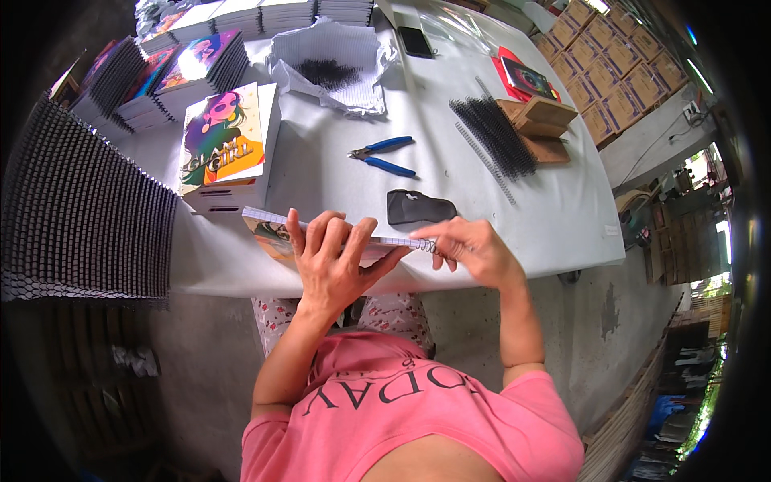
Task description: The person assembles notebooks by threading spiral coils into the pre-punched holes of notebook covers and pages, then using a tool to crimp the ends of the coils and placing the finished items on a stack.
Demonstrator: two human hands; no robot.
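Note:
Over the table's near edge, my left hand (331,253) grips a notebook (269,230), its fingers across the top and its thumb reaching toward the right end. The notebook stands on edge, its punched spine side up. At that right end my right hand (474,251) pinches a dark spiral binding wire (424,245), which meets the edge of the pages. How far the wire runs into the holes is hidden by my fingers. Just beyond my hands lies a black cloth pouch (419,208). Farther off rest blue-handled cutting pliers (384,157), jaws to the left.
A stack of unbound notebooks (225,153) stands left, near a large black roll of coils (88,201). Spiral wires (494,136) lean by a wooden block (546,120) at right. Behind are a wrapper of black scraps (329,72), a phone (415,42) and bound notebooks (201,68).

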